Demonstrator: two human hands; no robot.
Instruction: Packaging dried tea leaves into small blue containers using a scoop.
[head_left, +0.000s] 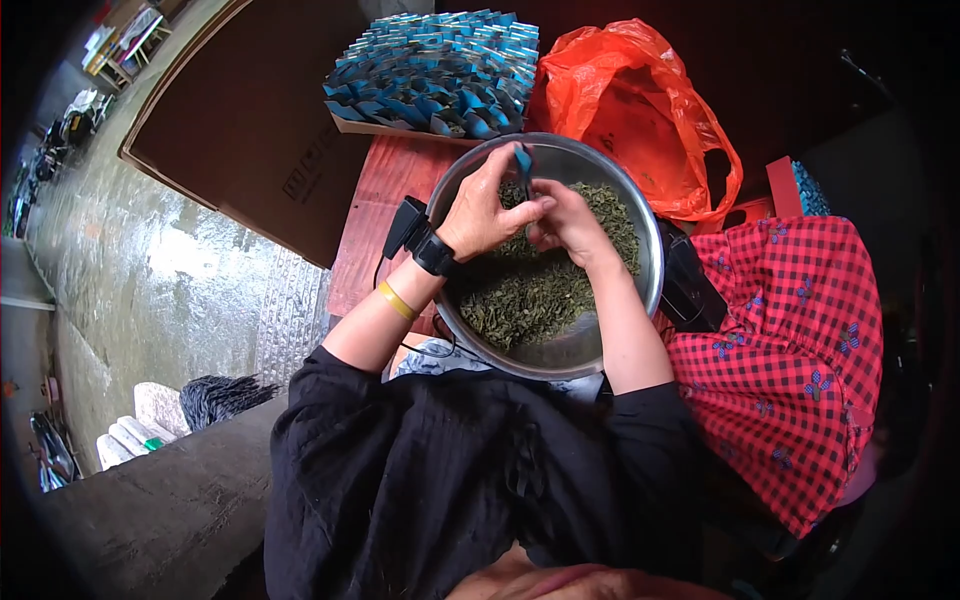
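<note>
Over a round steel basin (651, 247) of dried green leaves (517, 315), my two hands are close together. A small blue packet (523, 159) stands up between the fingers of my left hand (484, 210). My right hand (574, 225) meets it at the packet's lower end, its fingers curled. The left thumb and the packet partly cover those fingertips, so whether they grip anything is hidden. Behind the basin, a shallow cardboard tray (405, 133) carries many upright blue packets (442, 71) packed in rows, several with open tops.
A crumpled red plastic bag (637, 127) lies beyond the basin to the right. Beneath the basin is a reddish wooden tabletop (375, 217). A large cardboard box (247, 112) stands at the left. Red checked cloth (787, 337) and another box of blue packets (810, 187) are at the right.
</note>
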